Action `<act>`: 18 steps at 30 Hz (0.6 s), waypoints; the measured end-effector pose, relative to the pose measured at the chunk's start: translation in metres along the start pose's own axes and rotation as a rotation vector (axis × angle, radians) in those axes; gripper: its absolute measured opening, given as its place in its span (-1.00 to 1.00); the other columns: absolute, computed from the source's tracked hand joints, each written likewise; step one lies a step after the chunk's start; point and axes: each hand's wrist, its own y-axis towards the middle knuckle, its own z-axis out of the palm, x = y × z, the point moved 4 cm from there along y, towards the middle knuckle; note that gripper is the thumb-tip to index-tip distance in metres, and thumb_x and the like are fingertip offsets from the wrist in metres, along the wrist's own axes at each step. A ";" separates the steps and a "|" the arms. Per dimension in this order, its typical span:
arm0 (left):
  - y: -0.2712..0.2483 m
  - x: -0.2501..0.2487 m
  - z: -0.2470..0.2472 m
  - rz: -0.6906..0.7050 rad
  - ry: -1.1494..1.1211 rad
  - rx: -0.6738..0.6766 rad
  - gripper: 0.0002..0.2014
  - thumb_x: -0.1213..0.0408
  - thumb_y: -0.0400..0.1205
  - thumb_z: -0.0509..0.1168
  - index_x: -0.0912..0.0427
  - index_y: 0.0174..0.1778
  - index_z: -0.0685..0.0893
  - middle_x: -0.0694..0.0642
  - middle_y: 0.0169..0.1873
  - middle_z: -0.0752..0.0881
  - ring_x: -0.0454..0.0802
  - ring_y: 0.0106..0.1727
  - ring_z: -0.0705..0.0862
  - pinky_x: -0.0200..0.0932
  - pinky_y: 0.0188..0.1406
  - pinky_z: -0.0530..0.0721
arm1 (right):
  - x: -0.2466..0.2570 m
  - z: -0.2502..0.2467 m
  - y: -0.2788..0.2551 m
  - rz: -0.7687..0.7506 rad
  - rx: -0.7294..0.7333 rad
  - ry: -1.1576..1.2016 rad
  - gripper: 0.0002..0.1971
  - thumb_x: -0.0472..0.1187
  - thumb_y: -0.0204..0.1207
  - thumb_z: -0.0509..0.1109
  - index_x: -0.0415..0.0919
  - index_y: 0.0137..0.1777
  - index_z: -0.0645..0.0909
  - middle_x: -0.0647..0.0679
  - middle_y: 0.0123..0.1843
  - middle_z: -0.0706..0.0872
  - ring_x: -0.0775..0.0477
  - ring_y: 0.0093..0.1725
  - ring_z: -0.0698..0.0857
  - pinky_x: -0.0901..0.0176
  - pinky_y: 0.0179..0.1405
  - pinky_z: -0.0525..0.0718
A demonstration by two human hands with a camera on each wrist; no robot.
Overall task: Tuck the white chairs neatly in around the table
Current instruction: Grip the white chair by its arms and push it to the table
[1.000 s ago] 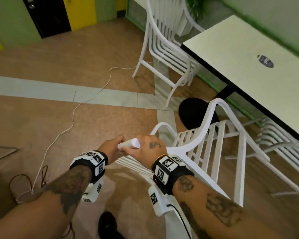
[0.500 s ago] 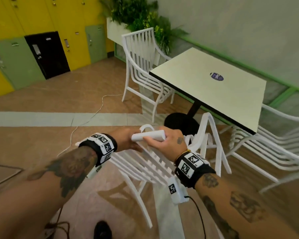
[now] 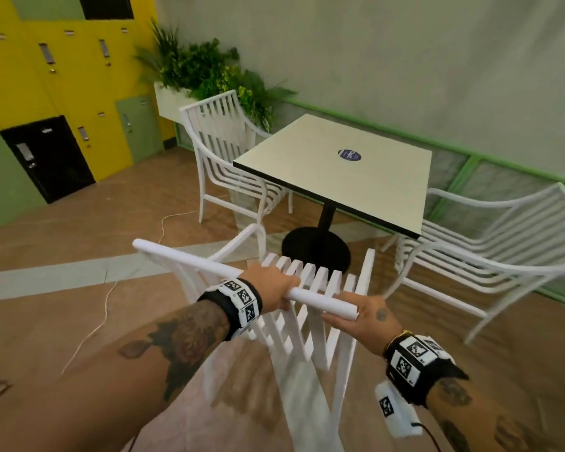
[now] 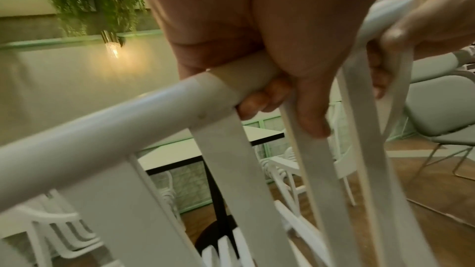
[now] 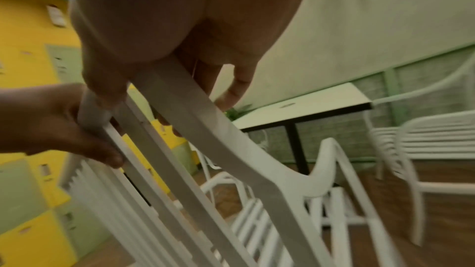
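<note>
- Floor [image 3: 79, 230]: brown surface crossed by a pale grey band; a thin white cable [image 3: 103, 308] lies across it at left.
- Wall of yellow, green and black locker doors [image 3: 46, 93]: stands at far left, with a white planter of green foliage [image 3: 203, 73] beside it.
- Square cream tabletop with a black edge [image 3: 356, 177]: carried on a black pedestal with a round black base [image 3: 315, 252]; a small round dark sticker [image 3: 349, 154] sits on its surface.
- White slatted metal armchair at the far side [image 3: 222, 151]: upright, its seat partly under the tabletop edge.
- White slatted metal armchair at the right side [image 3: 503, 236]: upright, its front at the tabletop's right edge.
- Near white slatted metal armchair [image 3: 307, 308]: positioned on the near side of the tabletop, not under it. The backrest leans toward the person. The picture is blurred, so leg contact with the floor cannot be confirmed.
- Left hand [image 3: 276, 288]: fingers wrapped around the round top rail of the near armchair's backrest; wrist carries a black band with printed markers.
- Right hand [image 3: 369, 318]: at the rail's right end, thumb on the rail, fingers curled around the outer upright of the backrest; the two hands are close together on the same rail.
</note>
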 end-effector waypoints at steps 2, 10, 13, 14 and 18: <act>0.003 -0.014 0.013 0.026 -0.008 0.026 -0.75 0.16 0.63 0.23 0.03 0.22 0.53 0.15 0.10 0.72 0.21 0.15 0.68 0.13 0.13 0.55 | -0.018 0.004 -0.017 0.065 0.022 -0.055 -0.46 0.46 0.24 0.32 0.00 -0.13 0.69 0.01 -0.34 0.75 0.06 -0.35 0.69 0.24 -0.39 0.64; 0.011 -0.025 0.060 0.093 -0.248 0.149 -0.67 0.46 0.58 0.23 0.09 0.23 0.64 0.17 0.12 0.73 0.19 0.18 0.65 0.16 0.25 0.61 | -0.057 0.034 -0.057 0.264 0.153 -0.171 -0.67 0.27 0.35 0.44 0.05 -0.18 0.50 0.22 -0.45 0.48 0.33 -0.44 0.43 0.51 -0.48 0.34; 0.011 -0.006 0.079 0.088 -0.200 0.140 -0.63 0.44 0.60 0.22 0.05 0.29 0.61 0.15 0.17 0.70 0.16 0.24 0.60 0.12 0.29 0.57 | -0.072 0.043 -0.064 0.344 0.185 -0.181 -0.74 0.10 0.44 0.48 0.16 -0.26 0.41 0.21 -0.43 0.48 0.31 -0.44 0.44 0.49 -0.48 0.35; 0.010 0.007 0.086 0.069 -0.184 0.145 -0.62 0.42 0.60 0.21 0.03 0.31 0.60 0.13 0.19 0.69 0.15 0.26 0.60 0.12 0.30 0.57 | -0.078 0.047 -0.066 0.375 0.189 -0.185 -0.74 0.08 0.44 0.49 0.17 -0.26 0.41 0.22 -0.42 0.49 0.30 -0.42 0.47 0.50 -0.47 0.36; 0.005 0.073 0.108 -0.030 -0.184 0.232 -0.62 0.21 0.63 0.28 -0.05 0.39 0.55 0.08 0.26 0.70 0.12 0.27 0.66 0.08 0.31 0.60 | -0.087 0.058 -0.064 0.476 0.232 -0.313 -0.85 0.04 0.48 0.46 0.09 -0.06 0.57 0.03 -0.18 0.73 0.01 -0.21 0.67 0.39 -0.33 0.48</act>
